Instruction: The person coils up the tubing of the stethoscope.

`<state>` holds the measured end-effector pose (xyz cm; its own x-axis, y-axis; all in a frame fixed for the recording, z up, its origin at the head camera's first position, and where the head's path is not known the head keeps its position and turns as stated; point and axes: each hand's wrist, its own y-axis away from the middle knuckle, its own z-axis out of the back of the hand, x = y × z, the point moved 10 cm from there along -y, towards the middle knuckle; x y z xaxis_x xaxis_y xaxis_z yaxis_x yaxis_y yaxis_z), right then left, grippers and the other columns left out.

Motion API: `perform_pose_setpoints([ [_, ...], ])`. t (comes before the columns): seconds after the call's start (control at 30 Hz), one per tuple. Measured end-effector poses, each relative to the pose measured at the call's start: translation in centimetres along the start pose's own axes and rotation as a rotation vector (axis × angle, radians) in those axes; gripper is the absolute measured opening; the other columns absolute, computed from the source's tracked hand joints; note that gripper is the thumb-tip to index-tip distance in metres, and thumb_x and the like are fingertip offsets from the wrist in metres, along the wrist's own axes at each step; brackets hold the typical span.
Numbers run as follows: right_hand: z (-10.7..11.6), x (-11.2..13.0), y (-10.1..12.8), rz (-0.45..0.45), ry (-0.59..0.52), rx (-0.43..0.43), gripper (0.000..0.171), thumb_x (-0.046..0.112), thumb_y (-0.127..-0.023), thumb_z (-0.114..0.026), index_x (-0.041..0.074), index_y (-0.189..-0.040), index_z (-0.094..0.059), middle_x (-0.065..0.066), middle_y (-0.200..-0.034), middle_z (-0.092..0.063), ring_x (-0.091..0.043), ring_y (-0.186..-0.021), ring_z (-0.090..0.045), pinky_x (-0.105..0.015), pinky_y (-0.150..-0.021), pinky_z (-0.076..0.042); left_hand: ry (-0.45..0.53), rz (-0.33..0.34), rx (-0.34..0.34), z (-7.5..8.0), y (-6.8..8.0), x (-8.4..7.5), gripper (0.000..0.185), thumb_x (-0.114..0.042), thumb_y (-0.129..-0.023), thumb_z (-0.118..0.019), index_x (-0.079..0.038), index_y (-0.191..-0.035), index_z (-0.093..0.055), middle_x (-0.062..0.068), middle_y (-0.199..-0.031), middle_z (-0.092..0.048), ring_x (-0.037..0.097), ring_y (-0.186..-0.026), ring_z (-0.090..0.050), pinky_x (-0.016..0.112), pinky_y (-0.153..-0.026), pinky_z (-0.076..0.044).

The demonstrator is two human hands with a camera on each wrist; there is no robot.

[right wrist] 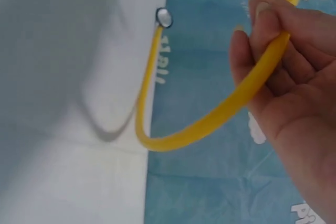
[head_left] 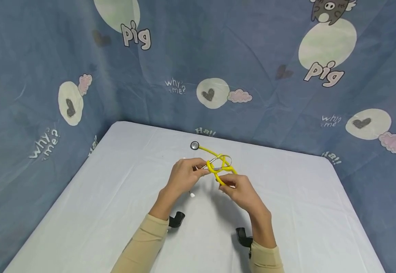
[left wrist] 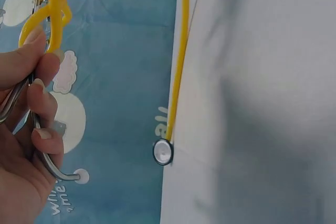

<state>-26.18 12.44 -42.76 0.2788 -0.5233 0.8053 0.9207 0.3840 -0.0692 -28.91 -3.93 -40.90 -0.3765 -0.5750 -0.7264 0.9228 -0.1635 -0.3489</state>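
Two hands mid-coil above the bench [head_left: 116, 212]: left hand [head_left: 183, 175] gripping the stethoscope [head_left: 220, 165] earpiece tubes, right hand [head_left: 240, 191] pinching yellow tubing (half looped), chest piece [head_left: 194, 145] lying uncoiled.

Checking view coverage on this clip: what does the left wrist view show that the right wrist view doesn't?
Only the left wrist view shows the left hand holding the metal ear tubes and a white eartip. Only the right wrist view shows the right hand pinching the tube's long curve. Both show the yellow tubing, the round chest piece, the white table and the blue cloth.
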Motion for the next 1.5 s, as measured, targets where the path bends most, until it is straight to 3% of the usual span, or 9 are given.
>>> perform_pose_setpoints([
  [0.17, 0.0, 0.8, 0.3, 0.031, 0.053, 0.043, 0.023, -0.001, -0.088, -0.068, 0.007, -0.109, -0.073, -0.008, -0.105, -0.072, -0.02, -0.098, -0.067, -0.028, -0.077, -0.056, -0.017, 0.003, 0.014, -0.5, 0.0, -0.1, 0.01, -0.03, -0.084, -0.079, -0.026, -0.092, -0.077, -0.013, -0.075, -0.068, 0.006, -0.064, -0.056, 0.027, -0.059, -0.044],
  [0.43, 0.1, 1.4, 0.6, 0.033, 0.139, 0.054, 0.013, 0.0, -0.085, -0.071, 0.009, -0.094, -0.074, -0.002, -0.085, -0.071, -0.01, -0.076, -0.061, -0.023, -0.065, -0.051, -0.09, -0.016, 0.017, -1.3, 0.0, 0.0, 0.01, -0.031, -0.083, -0.079, -0.024, -0.086, -0.074, -0.015, -0.072, -0.065, 0.006, -0.064, -0.055, 0.027, -0.06, -0.042],
  [0.6, 0.2, 1.7, 0.8, 0.023, 0.167, 0.067, 0.018, -0.003, -0.085, -0.068, 0.007, -0.099, -0.074, -0.003, -0.089, -0.071, -0.011, -0.077, -0.06, -0.024, -0.067, -0.051, -0.122, -0.029, 0.033, -1.6, 0.0, -0.1, 0.009, -0.033, -0.082, -0.079, -0.026, -0.085, -0.073, -0.016, -0.075, -0.068, 0.006, -0.063, -0.053, 0.027, -0.059, -0.041],
  [0.97, 1.0, 2.3, 1.0, 0.043, 0.192, 0.02, 0.012, 0.001, -0.088, -0.069, 0.008, -0.095, -0.076, -0.004, -0.093, -0.072, -0.013, -0.075, -0.058, -0.024, -0.063, -0.049, -0.17, -0.037, 0.131, -2.4, 0.2, 0.0, 0.012, -0.037, -0.081, -0.08, -0.032, -0.08, -0.07, -0.016, -0.069, -0.06, 0.008, -0.06, -0.05, 0.026, -0.058, -0.038],
  [1.23, 1.3, 2.4, 1.0, 0.047, 0.185, 0.004, 0.01, 0.003, -0.088, -0.071, 0.011, -0.09, -0.075, -0.002, -0.088, -0.07, -0.012, -0.073, -0.056, -0.024, -0.064, -0.049, -0.138, -0.046, 0.272, -3.6, 0.6, -0.1, 0.011, -0.035, -0.085, -0.076, -0.032, -0.08, -0.068, -0.017, -0.073, -0.062, 0.008, -0.065, -0.053, 0.027, -0.061, -0.042],
  [1.5, 1.7, 2.9, 1.1, 0.114, 0.19, -0.045, 0.007, 0.007, -0.088, -0.073, 0.013, -0.087, -0.076, -0.002, -0.088, -0.071, -0.012, -0.078, -0.059, -0.025, -0.068, -0.049, -0.132, -0.082, 0.324, -3.9, 0.7, -0.3, 0.008, -0.033, -0.086, -0.077, -0.032, -0.082, -0.071, -0.018, -0.072, -0.062, 0.007, -0.061, -0.051, 0.024, -0.058, -0.042],
])
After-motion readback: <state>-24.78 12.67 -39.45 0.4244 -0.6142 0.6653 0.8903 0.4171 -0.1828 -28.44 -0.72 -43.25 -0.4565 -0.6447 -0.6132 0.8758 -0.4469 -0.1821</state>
